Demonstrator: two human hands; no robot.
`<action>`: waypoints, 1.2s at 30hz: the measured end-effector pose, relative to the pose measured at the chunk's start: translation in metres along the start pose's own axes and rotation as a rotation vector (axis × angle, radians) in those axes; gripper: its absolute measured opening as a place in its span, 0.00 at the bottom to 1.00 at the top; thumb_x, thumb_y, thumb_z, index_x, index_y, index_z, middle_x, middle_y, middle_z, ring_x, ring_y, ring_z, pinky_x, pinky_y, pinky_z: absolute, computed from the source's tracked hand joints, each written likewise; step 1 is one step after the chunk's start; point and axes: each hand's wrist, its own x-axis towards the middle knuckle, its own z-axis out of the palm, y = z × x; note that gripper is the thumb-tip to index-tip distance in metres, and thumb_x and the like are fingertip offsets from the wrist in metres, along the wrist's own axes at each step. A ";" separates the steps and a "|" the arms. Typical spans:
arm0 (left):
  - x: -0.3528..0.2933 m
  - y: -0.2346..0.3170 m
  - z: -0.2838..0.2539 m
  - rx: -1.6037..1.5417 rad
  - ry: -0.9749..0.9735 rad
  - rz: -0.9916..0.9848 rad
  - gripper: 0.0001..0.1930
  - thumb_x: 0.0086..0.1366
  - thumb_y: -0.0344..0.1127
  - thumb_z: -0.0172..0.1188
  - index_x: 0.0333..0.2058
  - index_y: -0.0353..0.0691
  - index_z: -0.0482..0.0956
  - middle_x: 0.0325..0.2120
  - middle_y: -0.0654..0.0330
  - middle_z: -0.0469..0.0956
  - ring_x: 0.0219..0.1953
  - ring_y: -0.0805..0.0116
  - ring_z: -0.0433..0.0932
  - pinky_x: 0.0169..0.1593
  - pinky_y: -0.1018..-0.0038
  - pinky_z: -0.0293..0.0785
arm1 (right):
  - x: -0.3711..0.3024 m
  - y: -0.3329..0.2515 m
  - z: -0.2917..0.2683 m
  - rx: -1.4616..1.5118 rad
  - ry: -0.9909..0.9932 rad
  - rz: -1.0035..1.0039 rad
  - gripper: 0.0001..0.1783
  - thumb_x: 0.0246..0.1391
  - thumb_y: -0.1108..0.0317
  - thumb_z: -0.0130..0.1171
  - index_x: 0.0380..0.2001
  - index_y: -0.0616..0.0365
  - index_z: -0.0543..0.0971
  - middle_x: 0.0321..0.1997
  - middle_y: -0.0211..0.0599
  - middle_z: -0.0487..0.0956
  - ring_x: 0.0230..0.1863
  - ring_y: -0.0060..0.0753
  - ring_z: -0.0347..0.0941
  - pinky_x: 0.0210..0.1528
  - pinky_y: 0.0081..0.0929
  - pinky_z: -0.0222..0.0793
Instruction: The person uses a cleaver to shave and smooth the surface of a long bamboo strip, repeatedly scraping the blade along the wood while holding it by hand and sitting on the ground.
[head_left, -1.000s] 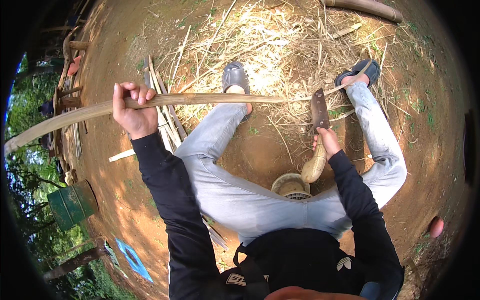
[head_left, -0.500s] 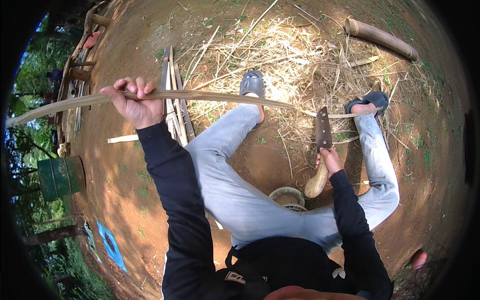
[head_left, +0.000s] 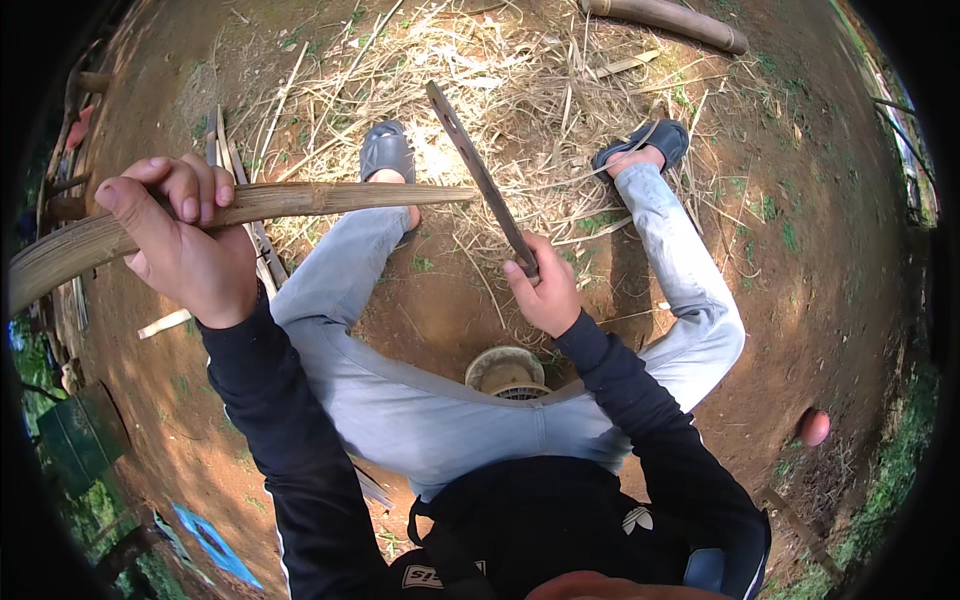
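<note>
My left hand is closed round a long split bamboo strip, raised at the left and held roughly level across my left leg. The strip tapers toward the right, where its narrow part meets the blade; a thin length seems to run on behind it toward my right foot. In my right hand is a large knife, its handle mostly hidden by my fingers. The dark blade shows nearly edge-on, tip up and leaning left. Whether the blade touches the strip I cannot tell.
Pale bamboo shavings cover the ground around my sandalled feet. A thick bamboo pole lies at the far right. Below my lap stands a round container. Several split slats lie by my left leg, and a green drum stands farther left.
My right hand has risen toward the strip, turning the knife from flat-side view to edge-on, its tip leaning left. The strip looks closer and larger. The whole view has shifted to the right.
</note>
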 end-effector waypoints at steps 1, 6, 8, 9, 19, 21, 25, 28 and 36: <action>-0.001 0.000 0.000 0.036 0.043 0.016 0.19 0.67 0.54 0.50 0.31 0.43 0.70 0.15 0.70 0.56 0.19 0.79 0.54 0.26 0.80 0.55 | 0.002 -0.003 0.005 -0.038 0.019 -0.065 0.18 0.55 0.65 0.58 0.47 0.62 0.70 0.24 0.38 0.74 0.23 0.32 0.71 0.27 0.28 0.67; -0.002 -0.005 0.001 0.079 0.108 0.035 0.18 0.68 0.52 0.50 0.32 0.41 0.69 0.14 0.69 0.56 0.19 0.78 0.55 0.25 0.78 0.56 | -0.017 0.092 0.045 -0.304 -0.052 0.176 0.21 0.57 0.60 0.54 0.48 0.63 0.67 0.32 0.54 0.78 0.34 0.57 0.76 0.38 0.45 0.71; -0.002 -0.005 0.012 0.053 0.085 0.025 0.18 0.68 0.51 0.50 0.32 0.40 0.68 0.14 0.69 0.56 0.19 0.78 0.56 0.25 0.78 0.57 | -0.020 0.164 0.035 -0.555 -0.357 0.541 0.22 0.56 0.58 0.54 0.48 0.62 0.67 0.35 0.57 0.78 0.39 0.61 0.75 0.43 0.50 0.70; -0.003 -0.004 0.009 0.048 0.087 0.026 0.18 0.68 0.50 0.50 0.32 0.40 0.68 0.14 0.69 0.57 0.19 0.78 0.56 0.25 0.78 0.57 | -0.021 0.173 0.030 -0.611 -0.385 0.575 0.22 0.55 0.59 0.54 0.48 0.61 0.67 0.35 0.58 0.78 0.40 0.60 0.75 0.44 0.50 0.70; -0.003 -0.007 -0.003 0.035 0.103 0.057 0.16 0.70 0.46 0.49 0.32 0.39 0.68 0.15 0.67 0.58 0.20 0.77 0.58 0.25 0.77 0.59 | 0.028 0.063 -0.009 -0.273 -0.174 0.447 0.20 0.54 0.56 0.56 0.43 0.61 0.74 0.35 0.54 0.79 0.38 0.53 0.77 0.40 0.41 0.71; -0.005 -0.008 -0.001 0.041 0.116 0.059 0.15 0.71 0.45 0.47 0.31 0.39 0.68 0.14 0.67 0.59 0.19 0.77 0.58 0.25 0.78 0.58 | 0.029 0.045 -0.001 -0.155 0.003 0.185 0.18 0.54 0.59 0.57 0.42 0.62 0.75 0.32 0.52 0.78 0.35 0.52 0.77 0.37 0.39 0.71; -0.008 -0.006 -0.006 -0.041 -0.005 0.106 0.18 0.72 0.48 0.42 0.31 0.41 0.69 0.13 0.68 0.57 0.18 0.77 0.56 0.23 0.79 0.55 | 0.018 0.030 0.013 -0.072 0.065 -0.008 0.15 0.55 0.64 0.57 0.42 0.62 0.75 0.27 0.47 0.77 0.27 0.45 0.76 0.32 0.35 0.71; -0.011 -0.005 -0.014 -0.231 -0.321 0.087 0.21 0.72 0.51 0.37 0.31 0.41 0.69 0.11 0.69 0.57 0.15 0.78 0.53 0.21 0.79 0.53 | 0.010 0.034 0.015 -0.032 -0.121 0.215 0.18 0.56 0.58 0.55 0.40 0.62 0.77 0.20 0.43 0.75 0.20 0.36 0.72 0.27 0.31 0.67; -0.004 -0.007 -0.022 -0.406 -0.812 0.001 0.32 0.66 0.65 0.39 0.22 0.40 0.69 0.11 0.70 0.62 0.12 0.80 0.54 0.17 0.82 0.54 | 0.007 -0.006 0.011 0.118 -0.139 0.152 0.17 0.55 0.61 0.56 0.42 0.63 0.77 0.22 0.44 0.77 0.19 0.37 0.74 0.27 0.32 0.69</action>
